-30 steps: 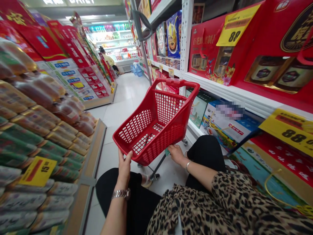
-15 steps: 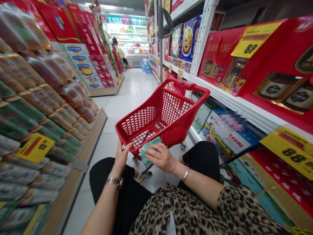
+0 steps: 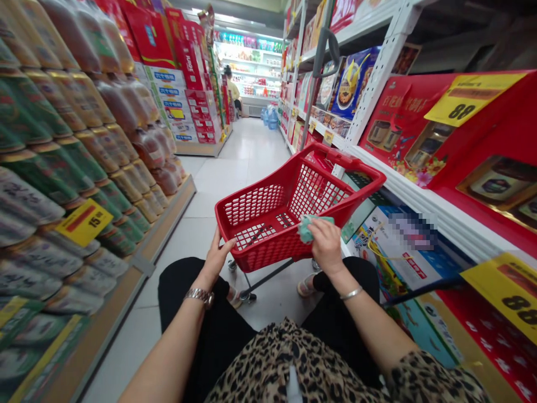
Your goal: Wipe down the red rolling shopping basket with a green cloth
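A red plastic shopping cart [image 3: 268,260] with lattice sides stands in front of my knees, its basket holding no goods. My left hand [image 3: 216,260] grips the cart's near left corner, thumb over the rim and fingers on the outer side. In my right hand [image 3: 327,246] is a bunched green cloth [image 3: 308,226], pressed on the top rim of the cart's near side. The fingers are wrapped around the cloth. Casters [image 3: 247,296] show under the basket.
Stacked drink packs [image 3: 84,162] rise on a low platform at the left. White shelving [image 3: 377,67] with red gift boxes [image 3: 403,117] runs close along the right. Tiled floor [image 3: 247,151] stretches down the aisle, where a person [image 3: 232,89] and blue water jugs [image 3: 271,117] are.
My right hand has moved right along the near side with the cloth, from the near corner to the rim's middle. My left hand keeps its hold on the corner. The view has shifted slightly left.
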`<state>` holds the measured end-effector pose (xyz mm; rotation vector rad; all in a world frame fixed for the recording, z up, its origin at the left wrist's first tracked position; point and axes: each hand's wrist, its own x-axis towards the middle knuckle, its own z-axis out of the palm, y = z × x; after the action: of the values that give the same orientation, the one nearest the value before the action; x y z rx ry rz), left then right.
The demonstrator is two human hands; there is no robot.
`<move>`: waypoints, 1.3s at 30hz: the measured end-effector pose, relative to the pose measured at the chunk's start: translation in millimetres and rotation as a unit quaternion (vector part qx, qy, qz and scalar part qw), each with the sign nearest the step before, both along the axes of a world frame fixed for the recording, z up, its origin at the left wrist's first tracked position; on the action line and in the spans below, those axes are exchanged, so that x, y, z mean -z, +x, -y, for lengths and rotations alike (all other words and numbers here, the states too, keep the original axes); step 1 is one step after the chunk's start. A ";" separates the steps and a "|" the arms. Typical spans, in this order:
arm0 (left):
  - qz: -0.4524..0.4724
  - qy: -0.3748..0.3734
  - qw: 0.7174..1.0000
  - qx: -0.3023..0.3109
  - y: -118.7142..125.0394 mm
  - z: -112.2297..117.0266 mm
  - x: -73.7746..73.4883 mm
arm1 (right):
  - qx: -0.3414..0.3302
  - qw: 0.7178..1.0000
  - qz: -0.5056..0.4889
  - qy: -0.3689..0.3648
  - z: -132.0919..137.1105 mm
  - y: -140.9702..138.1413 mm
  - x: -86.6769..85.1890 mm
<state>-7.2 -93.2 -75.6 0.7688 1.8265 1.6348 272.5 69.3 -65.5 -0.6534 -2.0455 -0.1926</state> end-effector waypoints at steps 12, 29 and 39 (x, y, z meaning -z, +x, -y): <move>-0.008 0.005 1.000 0.023 -2.8 -4.9 -1.1 | 0.137 0.981 0.041 -0.133 -86.5 37.5 -65.6; -0.254 -0.113 0.946 -0.167 -72.2 -51.6 1.2 | 0.182 0.919 0.269 -0.224 -78.5 -36.4 -113.7; -0.524 -0.132 0.839 -0.062 -26.4 -64.2 -3.0 | 0.191 0.897 0.318 -0.239 -69.6 -77.3 -128.8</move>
<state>-33.6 -29.0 -72.6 1.6419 2.7891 0.9851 195.2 138.9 63.3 -1.4584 -2.5962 -0.1374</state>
